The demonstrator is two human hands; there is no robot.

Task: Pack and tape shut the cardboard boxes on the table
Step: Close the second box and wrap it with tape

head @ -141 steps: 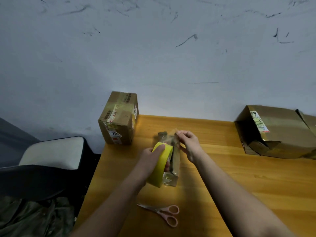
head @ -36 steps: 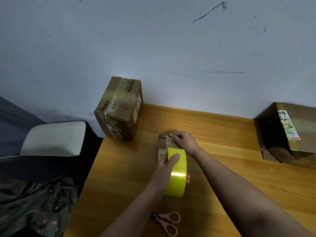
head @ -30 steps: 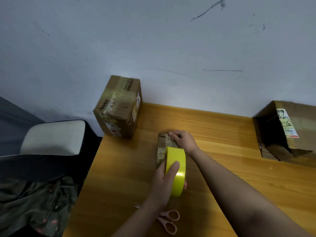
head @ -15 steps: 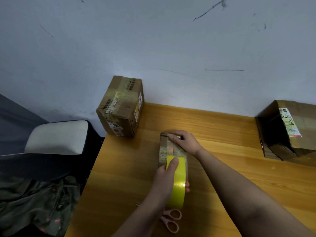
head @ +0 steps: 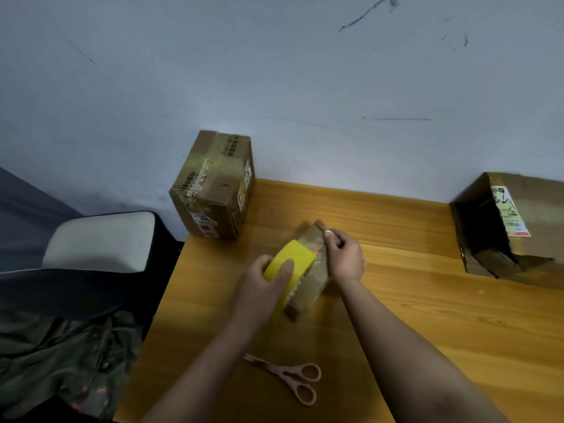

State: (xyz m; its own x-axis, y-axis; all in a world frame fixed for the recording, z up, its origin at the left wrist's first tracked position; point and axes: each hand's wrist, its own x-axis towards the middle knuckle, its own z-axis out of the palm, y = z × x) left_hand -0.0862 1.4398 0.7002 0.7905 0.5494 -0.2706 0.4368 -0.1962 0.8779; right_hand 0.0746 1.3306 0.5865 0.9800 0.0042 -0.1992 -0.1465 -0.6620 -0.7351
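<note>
Small box (head: 308,282) now turned askew versus half a second ago: right hand (head: 346,257) pinches its far end, left hand (head: 268,282) grips the yellow tape roll (head: 290,264); judged mid-wrap, tape uncut.

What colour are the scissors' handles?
Pale pink; the scissors show clearly in the head view.

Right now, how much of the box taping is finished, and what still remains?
Done: the box at the table's far left corner looks sealed with tape.
In hand: the left hand grips the yellow tape roll against the small box, which the right hand holds.
Left: the big box at right lies open. The scissors lie unused.
</note>
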